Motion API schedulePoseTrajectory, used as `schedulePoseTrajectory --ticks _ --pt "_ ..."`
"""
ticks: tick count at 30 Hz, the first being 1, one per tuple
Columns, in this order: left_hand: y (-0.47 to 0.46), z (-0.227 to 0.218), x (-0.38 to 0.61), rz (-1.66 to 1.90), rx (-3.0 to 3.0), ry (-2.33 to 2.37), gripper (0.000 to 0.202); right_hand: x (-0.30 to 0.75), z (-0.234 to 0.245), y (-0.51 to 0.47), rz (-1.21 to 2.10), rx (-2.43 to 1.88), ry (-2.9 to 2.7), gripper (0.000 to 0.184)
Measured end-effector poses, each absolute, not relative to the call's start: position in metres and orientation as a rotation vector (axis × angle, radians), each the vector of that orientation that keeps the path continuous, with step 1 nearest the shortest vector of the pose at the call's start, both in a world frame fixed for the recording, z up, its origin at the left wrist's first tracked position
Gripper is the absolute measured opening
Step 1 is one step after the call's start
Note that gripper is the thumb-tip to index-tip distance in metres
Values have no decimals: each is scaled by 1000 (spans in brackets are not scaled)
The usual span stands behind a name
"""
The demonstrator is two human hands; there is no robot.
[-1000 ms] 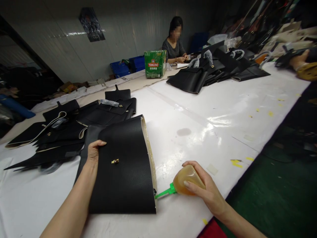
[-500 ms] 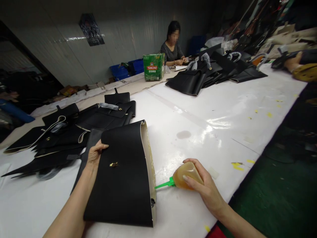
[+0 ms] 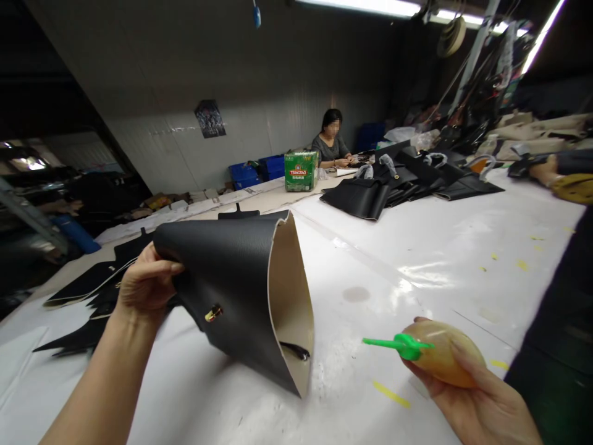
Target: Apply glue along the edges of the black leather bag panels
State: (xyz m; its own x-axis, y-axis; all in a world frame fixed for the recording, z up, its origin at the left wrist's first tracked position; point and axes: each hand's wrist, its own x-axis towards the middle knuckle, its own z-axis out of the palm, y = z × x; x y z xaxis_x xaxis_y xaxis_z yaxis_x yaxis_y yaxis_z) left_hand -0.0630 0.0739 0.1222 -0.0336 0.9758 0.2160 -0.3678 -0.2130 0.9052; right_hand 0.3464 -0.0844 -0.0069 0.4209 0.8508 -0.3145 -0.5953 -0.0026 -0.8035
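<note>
My left hand (image 3: 151, 278) grips the upper left edge of a black leather bag piece (image 3: 222, 272), thumb on top. The piece is tilted, and its open side gapes to the right, showing a beige inside. A gold clasp (image 3: 214, 313) sits on its front, and a small dark strip (image 3: 294, 351) shows within the opening. To the right, my right hand (image 3: 467, 383) is wrapped round a squeeze bottle (image 3: 445, 352) of amber liquid. The bottle's green nozzle (image 3: 382, 342) points left, apart from the bag piece.
More black bag pieces (image 3: 92, 278) lie behind my left hand. Across the white table (image 3: 370, 259) are a green beer carton (image 3: 300, 172) and a pile of black bags (image 3: 407, 179). A person (image 3: 330, 145) sits beyond; another person's sleeve (image 3: 574, 185) shows at right.
The bag piece has been lifted and tilted, and its side now gapes wide. My right hand has drawn the bottle away to the right. The view has tipped upward.
</note>
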Motion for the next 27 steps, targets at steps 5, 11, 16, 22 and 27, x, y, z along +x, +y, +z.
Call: schedulePoseTrajectory --ticks 5,11,16,22,27 --pt "34 87 -53 1385 1012 902 67 358 -8 -95 1104 -1079 -354 28" --pt "13 55 -55 1297 916 955 89 341 -18 -91 1026 -1226 -722 46" --pt "0 57 -58 1216 935 975 95 324 -30 -69 884 -1374 -1037 48" --pt "3 58 -55 1263 971 1012 99 314 -38 -46 856 -1432 -1165 47" --pt "11 77 -58 1082 1063 1126 73 315 -47 -49 869 -1437 -1293 45"
